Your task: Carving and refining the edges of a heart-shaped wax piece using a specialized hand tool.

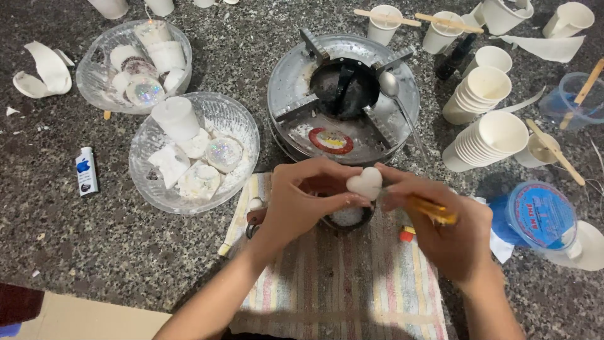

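Note:
My left hand [296, 201] pinches a small white heart-shaped wax piece [365, 182] between thumb and fingers. It hangs over a small dark pot [345, 218] with white shavings inside. My right hand [447, 226] is right beside the heart, gripping a yellow-handled tool [434, 211] whose tip touches the heart's right edge. Both hands hover above a striped cloth [333, 277] laid on the speckled stone counter [75, 245].
A round metal stove [343, 94] with a spoon [396, 101] stands just behind. Two glass bowls [151, 182] [94, 75] of white wax pieces sit at left, a lighter [85, 171] beside them. Stacked paper cups [484, 138], wooden sticks and a blue-lidded tub [541, 215] are at right.

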